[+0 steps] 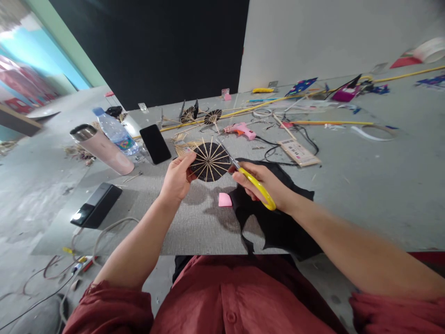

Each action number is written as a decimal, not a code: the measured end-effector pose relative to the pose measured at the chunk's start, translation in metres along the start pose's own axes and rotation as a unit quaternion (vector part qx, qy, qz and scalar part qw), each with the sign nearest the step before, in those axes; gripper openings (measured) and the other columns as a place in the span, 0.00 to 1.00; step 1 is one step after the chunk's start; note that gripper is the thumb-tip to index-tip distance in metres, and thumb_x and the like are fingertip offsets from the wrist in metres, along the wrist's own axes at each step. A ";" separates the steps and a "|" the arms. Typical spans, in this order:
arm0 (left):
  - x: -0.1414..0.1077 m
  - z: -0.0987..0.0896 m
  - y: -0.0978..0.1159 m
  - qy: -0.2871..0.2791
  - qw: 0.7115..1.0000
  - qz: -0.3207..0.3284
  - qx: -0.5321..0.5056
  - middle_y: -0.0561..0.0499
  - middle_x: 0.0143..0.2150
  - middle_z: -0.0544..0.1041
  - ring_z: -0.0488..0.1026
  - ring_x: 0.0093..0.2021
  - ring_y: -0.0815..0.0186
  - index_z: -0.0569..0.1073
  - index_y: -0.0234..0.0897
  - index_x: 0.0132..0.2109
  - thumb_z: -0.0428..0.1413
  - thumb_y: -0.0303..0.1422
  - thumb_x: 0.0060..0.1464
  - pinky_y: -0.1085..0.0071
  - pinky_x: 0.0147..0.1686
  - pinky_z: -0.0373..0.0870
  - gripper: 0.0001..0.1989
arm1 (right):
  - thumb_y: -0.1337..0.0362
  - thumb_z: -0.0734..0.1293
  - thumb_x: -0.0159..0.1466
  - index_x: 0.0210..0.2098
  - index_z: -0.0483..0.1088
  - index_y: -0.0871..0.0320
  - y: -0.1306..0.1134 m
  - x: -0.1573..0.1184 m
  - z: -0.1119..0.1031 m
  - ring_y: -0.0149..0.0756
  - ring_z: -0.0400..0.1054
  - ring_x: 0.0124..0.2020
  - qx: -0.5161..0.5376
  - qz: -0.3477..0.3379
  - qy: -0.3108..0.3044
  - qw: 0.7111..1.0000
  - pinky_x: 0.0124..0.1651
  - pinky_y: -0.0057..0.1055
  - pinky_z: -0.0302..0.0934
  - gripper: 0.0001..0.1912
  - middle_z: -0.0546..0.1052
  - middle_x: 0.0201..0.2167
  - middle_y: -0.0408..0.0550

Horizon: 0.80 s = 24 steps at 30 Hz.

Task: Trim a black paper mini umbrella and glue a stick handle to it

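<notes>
Between thumb and fingers, my left hand point(179, 175) grips the left edge of a small black disc with thin wooden spokes point(210, 168), like a miniature umbrella canopy. Yellow-handled scissors point(255, 186) are in my right hand point(262, 181), their blades pointing up and left along the disc's right edge. Whether the blades touch the disc I cannot tell. Below my right hand lies a piece of black cloth point(278, 227) with cut-out curves. A pink paper piece point(225, 199) rests by the cloth's left edge.
Behind the disc lie a pink glue gun point(241, 130), thin sticks and small spoked black pieces point(212, 117). At left are a phone point(155, 144), a water bottle point(116, 132), a pink tumbler point(102, 149) and a black power bank point(96, 206) with a cable. A cardboard tag point(299, 152) lies right.
</notes>
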State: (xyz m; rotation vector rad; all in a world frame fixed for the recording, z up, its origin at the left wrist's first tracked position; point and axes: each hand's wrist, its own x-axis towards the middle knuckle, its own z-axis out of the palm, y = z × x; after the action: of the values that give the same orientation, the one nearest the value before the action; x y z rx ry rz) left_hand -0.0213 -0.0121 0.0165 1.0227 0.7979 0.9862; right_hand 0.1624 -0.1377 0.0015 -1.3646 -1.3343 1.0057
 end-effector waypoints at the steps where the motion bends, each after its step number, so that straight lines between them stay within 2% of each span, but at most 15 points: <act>1: 0.000 0.000 0.000 0.003 1.000 0.002 -0.003 0.53 0.29 0.79 0.75 0.26 0.71 0.78 0.37 0.32 0.67 0.36 0.47 0.76 0.26 0.70 0.08 | 0.38 0.67 0.63 0.40 0.66 0.57 0.000 0.000 0.000 0.25 0.55 0.16 -0.008 -0.004 0.006 1.000 0.18 0.25 0.51 0.27 0.58 0.20 0.34; 8: 0.001 0.001 0.002 0.012 1.000 0.001 -0.004 0.52 0.30 0.80 0.77 0.29 0.68 0.79 0.37 0.33 0.67 0.35 0.47 0.75 0.27 0.71 0.08 | 0.38 0.67 0.62 0.39 0.68 0.58 0.001 0.000 0.002 0.27 0.56 0.19 -0.052 -0.021 0.024 0.998 0.21 0.27 0.54 0.27 0.59 0.20 0.36; 13: 0.002 0.000 0.002 0.012 1.000 -0.004 -0.001 0.52 0.30 0.80 0.76 0.28 0.69 0.78 0.37 0.33 0.67 0.35 0.48 0.75 0.27 0.71 0.08 | 0.37 0.68 0.60 0.42 0.70 0.58 0.002 0.001 0.002 0.28 0.58 0.15 -0.056 0.028 0.037 0.997 0.15 0.26 0.55 0.29 0.63 0.20 0.37; 16: 0.002 0.000 0.003 0.015 1.000 0.003 -0.006 0.53 0.29 0.80 0.76 0.27 0.70 0.78 0.37 0.33 0.67 0.35 0.47 0.75 0.27 0.71 0.08 | 0.38 0.71 0.57 0.45 0.71 0.58 0.003 0.002 0.001 0.29 0.61 0.17 -0.049 0.042 0.039 0.997 0.15 0.27 0.61 0.31 0.66 0.21 0.38; 19: 0.001 -0.001 0.004 0.000 1.000 0.008 -0.012 0.52 0.30 0.80 0.76 0.28 0.69 0.78 0.37 0.33 0.68 0.36 0.47 0.75 0.27 0.72 0.09 | 0.40 0.71 0.59 0.46 0.72 0.59 0.005 0.003 0.000 0.28 0.59 0.17 -0.032 0.034 0.040 0.998 0.17 0.27 0.64 0.29 0.66 0.21 0.38; 24: 0.000 -0.001 0.004 -0.025 1.000 -0.004 -0.009 0.50 0.32 0.81 0.78 0.29 0.67 0.79 0.36 0.35 0.68 0.40 0.48 0.73 0.29 0.74 0.13 | 0.42 0.70 0.62 0.44 0.71 0.58 0.010 0.005 -0.001 0.27 0.59 0.16 -0.034 0.008 0.046 0.998 0.16 0.26 0.65 0.25 0.65 0.20 0.37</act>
State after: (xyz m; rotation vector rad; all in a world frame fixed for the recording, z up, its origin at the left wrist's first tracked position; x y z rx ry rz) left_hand -0.0227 -0.0112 0.0197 1.0241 0.7504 0.9551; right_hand 0.1656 -0.1323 -0.0081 -1.4575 -1.3000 0.9037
